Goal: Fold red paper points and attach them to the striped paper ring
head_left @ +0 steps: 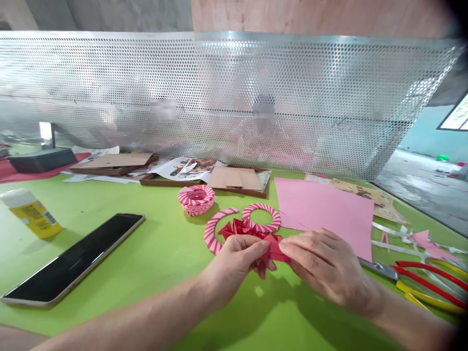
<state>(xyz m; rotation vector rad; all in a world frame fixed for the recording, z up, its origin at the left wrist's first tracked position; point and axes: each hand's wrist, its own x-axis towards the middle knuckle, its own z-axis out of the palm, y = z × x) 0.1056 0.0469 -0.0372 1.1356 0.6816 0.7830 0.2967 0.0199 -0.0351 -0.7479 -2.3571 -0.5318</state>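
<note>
Between my two hands is a piece of folded red paper, held just above the green table. My left hand pinches its left side between thumb and fingers. On its right side the fingers of my right hand are closed. Just behind my left hand lie several folded red paper pieces, partly hidden by it. Around them are a striped pink-and-white curved strip and a striped ring. A stack of similar rings stands farther back.
A dark-screened phone and a yellow glue stick are on the left. Pink paper lies at right, with red-and-yellow-handled scissors nearer me. Frames and cards line a perforated metal screen at the back.
</note>
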